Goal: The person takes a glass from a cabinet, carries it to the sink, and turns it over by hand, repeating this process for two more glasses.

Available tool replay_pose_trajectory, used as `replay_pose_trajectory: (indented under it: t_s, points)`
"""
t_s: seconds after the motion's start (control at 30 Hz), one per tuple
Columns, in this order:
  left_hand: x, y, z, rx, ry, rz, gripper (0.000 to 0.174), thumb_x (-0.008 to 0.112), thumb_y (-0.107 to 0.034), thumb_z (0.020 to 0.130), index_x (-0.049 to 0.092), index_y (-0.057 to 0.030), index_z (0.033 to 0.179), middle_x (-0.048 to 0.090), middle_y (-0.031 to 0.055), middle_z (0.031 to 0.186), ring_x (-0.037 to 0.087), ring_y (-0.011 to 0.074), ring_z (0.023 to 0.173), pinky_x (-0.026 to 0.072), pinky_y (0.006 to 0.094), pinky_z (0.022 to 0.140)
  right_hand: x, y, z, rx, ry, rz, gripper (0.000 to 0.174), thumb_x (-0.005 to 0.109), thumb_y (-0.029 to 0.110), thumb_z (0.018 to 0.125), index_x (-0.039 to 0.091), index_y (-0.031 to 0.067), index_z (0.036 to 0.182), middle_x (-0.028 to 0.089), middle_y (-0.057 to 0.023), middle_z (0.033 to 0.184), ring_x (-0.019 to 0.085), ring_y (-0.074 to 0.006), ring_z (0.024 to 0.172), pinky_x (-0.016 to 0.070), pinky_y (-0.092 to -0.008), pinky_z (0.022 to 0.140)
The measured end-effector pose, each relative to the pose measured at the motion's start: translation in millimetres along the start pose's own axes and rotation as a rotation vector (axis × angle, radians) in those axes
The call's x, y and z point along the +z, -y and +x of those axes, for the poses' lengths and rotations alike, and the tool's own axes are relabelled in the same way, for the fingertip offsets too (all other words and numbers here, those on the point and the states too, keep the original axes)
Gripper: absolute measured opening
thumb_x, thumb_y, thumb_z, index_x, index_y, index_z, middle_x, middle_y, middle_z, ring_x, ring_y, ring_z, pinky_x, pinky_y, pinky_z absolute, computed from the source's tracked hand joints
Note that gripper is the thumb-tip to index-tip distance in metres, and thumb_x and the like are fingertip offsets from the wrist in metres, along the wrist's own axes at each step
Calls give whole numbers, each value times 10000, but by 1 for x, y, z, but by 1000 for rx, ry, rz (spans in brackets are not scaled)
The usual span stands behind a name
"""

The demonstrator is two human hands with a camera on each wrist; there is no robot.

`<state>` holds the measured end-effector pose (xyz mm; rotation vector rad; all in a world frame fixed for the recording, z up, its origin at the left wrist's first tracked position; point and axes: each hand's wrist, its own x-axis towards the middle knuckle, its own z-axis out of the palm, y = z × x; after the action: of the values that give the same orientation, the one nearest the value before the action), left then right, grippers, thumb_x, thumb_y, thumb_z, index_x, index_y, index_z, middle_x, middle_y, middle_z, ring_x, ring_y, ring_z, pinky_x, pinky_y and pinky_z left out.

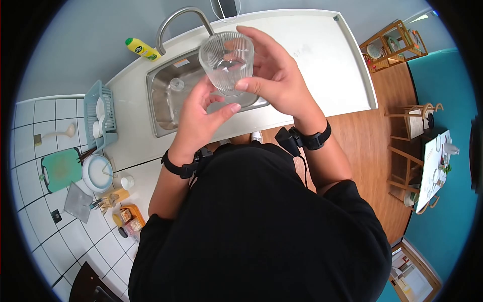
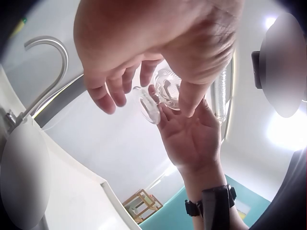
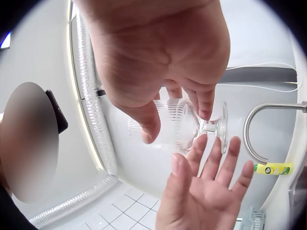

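A clear ribbed glass with a short stem and round foot [image 3: 224, 125] is held up over the sink [image 1: 163, 113]. My right hand [image 1: 279, 75] grips its ribbed bowl [image 1: 226, 53], with the thumb on one side and the fingers round the other. Below it, my left hand [image 1: 198, 113] has its palm turned up and its fingers loosely spread, the fingertips right at the stem and foot in the right wrist view. Through the bowl I see no contents. In the sink basin lies another small clear glass [image 1: 176, 84].
A curved faucet [image 1: 183, 11] rises behind the sink, beside a yellow cleaner bottle [image 1: 142, 49]. Left of the sink stands a blue dish rack [image 1: 108, 118] with white dishes. A green cutting board [image 1: 61, 168], plates [image 1: 96, 173] and a knife block [image 1: 113, 199] are farther along the counter.
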<state>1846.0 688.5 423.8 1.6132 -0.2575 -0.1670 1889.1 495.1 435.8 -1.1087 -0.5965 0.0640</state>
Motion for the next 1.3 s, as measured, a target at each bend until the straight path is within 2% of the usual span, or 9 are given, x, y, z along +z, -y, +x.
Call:
replay_pose_trajectory:
  t_s: [0.27,0.37,0.47,0.53,0.7,0.83,1.0,1.17,1.3]
  points:
    - [-15,-3,10,210,-78,20,825,814,-92,769,349,0,1444,457,127,1415,445,226,1324,329,387,1124,6,-7,-5,78,-13,-359,698,757,-62,740,538,118,1379,519,-47,1387,508,-173,1239,472,-306,960]
    - [-23,2,16,229,-4,28,835,812,-85,764,344,0,1450,465,140,1404,448,231,1321,334,386,1118,9,-11,-5,158,-43,-367,686,715,-139,740,508,-3,1380,459,-104,1436,482,-239,1307,406,-382,1104]
    - [-35,17,27,206,47,-25,760,772,-102,819,352,7,1442,475,136,1394,469,221,1300,361,381,1096,8,-32,-5,170,-103,-339,653,726,-77,786,489,-12,1391,497,-109,1394,529,-224,1254,445,-364,1053]
    - [-50,29,42,13,94,-144,669,720,-147,888,365,13,1431,476,151,1389,498,202,1263,400,364,1056,12,-42,1,435,-208,-31,573,712,45,868,483,-23,1389,575,-101,1295,586,-193,1164,487,-345,978]
    - [-76,59,66,-138,127,-168,620,694,-212,924,391,23,1412,559,169,1289,569,190,1163,458,330,978,15,-91,7,545,-239,-97,527,677,203,935,493,-29,1371,632,-90,1186,613,-170,1068,521,-328,894]
    - [-101,108,85,-280,193,-106,647,731,-246,895,427,38,1391,624,171,1206,613,198,1090,481,315,943,15,-132,6,672,-325,-201,570,668,255,941,468,-24,1396,610,-135,1247,617,-182,1050,535,-320,866]
    - [-118,202,115,-352,93,43,735,780,-289,831,438,49,1386,578,208,1275,584,233,1144,473,336,962,3,-141,-14,733,-446,-568,574,627,210,958,418,-21,1439,543,-187,1349,621,-206,1061,540,-326,853]
    - [-119,328,150,-522,106,167,842,815,-282,749,411,50,1409,502,260,1352,559,311,1186,466,371,988,-2,-137,-112,888,-813,-411,539,590,143,958,408,-25,1437,573,-178,1302,650,-208,998,545,-313,815]
    - [-99,401,160,-449,330,648,791,817,-240,706,441,46,1340,500,299,1291,552,403,1168,468,411,999,31,-139,-206,1058,-1002,-453,486,596,132,954,459,-35,1390,622,-144,1193,661,-175,905,542,-289,735]
